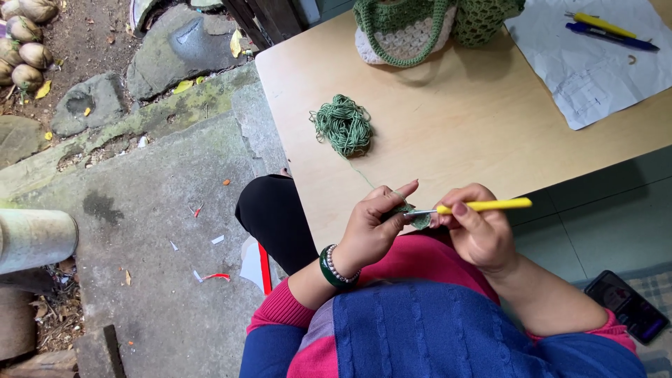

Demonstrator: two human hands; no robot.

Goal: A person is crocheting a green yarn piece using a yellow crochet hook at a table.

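Note:
My right hand (478, 231) grips a crochet hook with a yellow handle (490, 206), its metal tip pointing left. Pinched in the fingers of my left hand (374, 227) is a small green crochet piece (418, 220), and the hook's tip meets it. A thin green strand runs from the piece up across the wooden table (448, 126) to a loose ball of green yarn (342, 125). A green bangle and a bead bracelet circle my left wrist.
A green and white crocheted bag (420, 28) stands at the table's far edge. To the right lies a white paper sheet (595, 63) with a yellow pen (600, 24) and a blue pen (612, 36). A phone (628, 306) rests at lower right. Stone ground lies left.

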